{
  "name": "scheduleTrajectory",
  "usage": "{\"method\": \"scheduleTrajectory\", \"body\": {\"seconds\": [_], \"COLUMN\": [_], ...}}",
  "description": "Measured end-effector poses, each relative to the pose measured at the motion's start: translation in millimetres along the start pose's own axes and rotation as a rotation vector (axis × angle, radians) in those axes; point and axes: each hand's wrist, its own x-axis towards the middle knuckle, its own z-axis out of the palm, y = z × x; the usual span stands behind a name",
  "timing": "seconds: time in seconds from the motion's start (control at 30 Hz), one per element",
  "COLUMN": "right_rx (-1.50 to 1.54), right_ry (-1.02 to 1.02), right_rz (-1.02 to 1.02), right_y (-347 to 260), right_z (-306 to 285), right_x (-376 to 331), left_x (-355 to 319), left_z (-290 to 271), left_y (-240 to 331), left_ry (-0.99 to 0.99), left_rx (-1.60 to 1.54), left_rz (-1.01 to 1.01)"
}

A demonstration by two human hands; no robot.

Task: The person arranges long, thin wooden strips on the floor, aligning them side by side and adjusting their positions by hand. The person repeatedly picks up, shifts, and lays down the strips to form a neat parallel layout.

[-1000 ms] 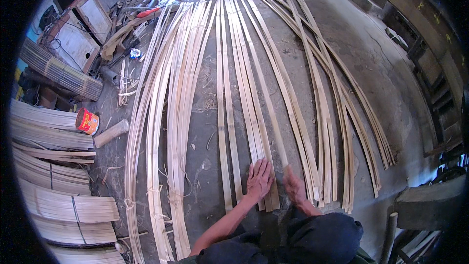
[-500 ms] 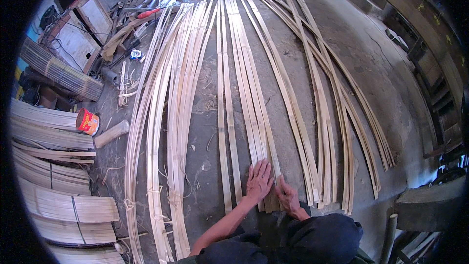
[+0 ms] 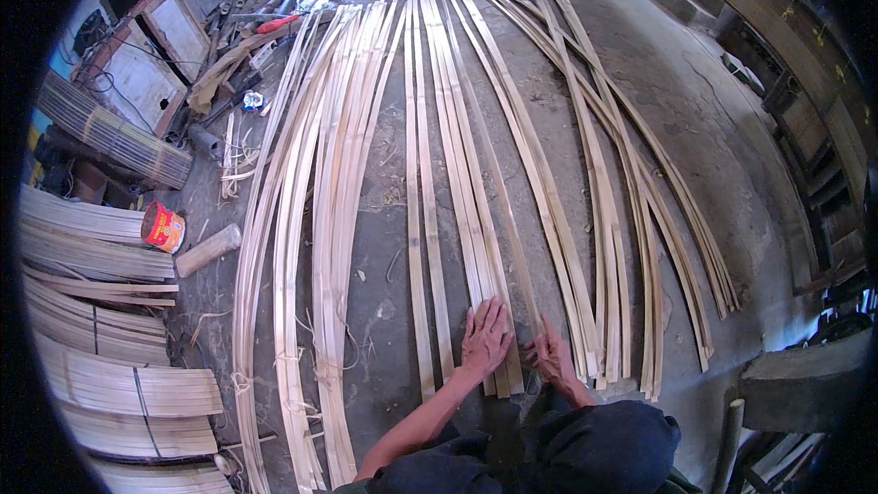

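Rightward goes the right hand point(image 3: 551, 352), and with it the near part of a single long, thin, pale bamboo strip point(image 3: 519, 256); half a second ago that strip lay against the flat row of pale bamboo strips point(image 3: 466, 210), and now a narrow gap parts them. Fingers curled, the right hand is gripping the strip just right of the row's near end. Over on the row itself, the left hand point(image 3: 486, 340) lies flat, fingers stretched forward, pressing on top, and it hasn't budged!

Just left of the row, two slender light strips point(image 3: 414, 247) run alongside on the grey concrete floor point(image 3: 384, 311). Right of the row, a narrow curving group of tan strips point(image 3: 549, 220), then crossing ones beyond. Further left of the row, long pale bundles tied near their close ends point(image 3: 343, 174). And well left of it, an open red-and-yellow tub point(image 3: 165, 228) beside a short, light-brown cylinder point(image 3: 208, 251).
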Motion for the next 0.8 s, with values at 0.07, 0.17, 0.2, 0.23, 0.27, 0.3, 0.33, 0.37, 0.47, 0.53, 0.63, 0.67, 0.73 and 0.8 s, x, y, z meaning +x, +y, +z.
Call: {"method": "scheduleTrajectory", "body": {"seconds": [0.07, 0.17, 0.2, 0.23, 0.27, 0.3, 0.33, 0.37, 0.47, 0.53, 0.63, 0.67, 0.73, 0.8], "right_rx": [0.056, -0.063, -0.076, -0.089, -0.084, -0.079, -0.075, -0.053, -0.113, -0.277, -0.384, -0.27, -0.041, -0.006], "right_ry": [0.007, 0.017, 0.009, 0.0, -0.016, -0.032, -0.042, -0.046, 0.011, 0.096, 0.177, 0.107, -0.03, 0.007], "right_rz": [0.031, -0.005, -0.003, -0.001, 0.024, 0.048, 0.074, 0.082, -0.049, -0.292, -0.476, -0.32, -0.012, 0.016], "right_y": [-16.7, -21.7, -19.6, -18.2, -16.8, -15.5, -16.3, -14.0, 0.4, 11.7, 9.6, 8.1, 4.7, 0.4], "right_z": [1.0, 2.3, 6.8, 10.6, 14.0, 17.5, 18.5, 18.8, 19.7, 22.8, 23.5, 22.7, 18.5, 14.5], "right_x": [-2.5, -7.2, -8.7, -9.7, -10.6, -11.8, -13.1, -12.8, -9.0, -6.4, -6.3, -6.5, -7.1, -6.6], "left_x": [-2.4, 0.2, -0.4, -1.1, -1.8, -2.6, -2.1, -1.6, 1.1, -0.7, -1.6, -2.0, -1.8, -0.9], "left_z": [0.7, -1.9, -2.0, -2.2, -2.3, -2.5, -3.2, -4.0, -0.7, -0.4, -0.1, -0.3, -0.8, -1.6], "left_y": [-3.3, 0.4, -0.1, -0.7, -1.3, -2.0, -1.1, -0.4, 0.1, -0.4, -1.6, -2.0, -1.8, -0.8], "left_ry": [0.006, 0.006, 0.008, 0.009, 0.011, 0.012, 0.011, 0.011, 0.013, 0.005, -0.003, -0.004, 0.007, 0.012], "left_rx": [0.017, 0.012, 0.011, 0.011, 0.011, 0.012, 0.009, 0.006, 0.002, 0.014, 0.019, 0.019, 0.016, 0.016], "left_rz": [0.0, 0.005, 0.0, -0.005, -0.01, -0.012, -0.009, -0.006, 0.007, -0.008, -0.013, -0.012, -0.01, -0.006]}}
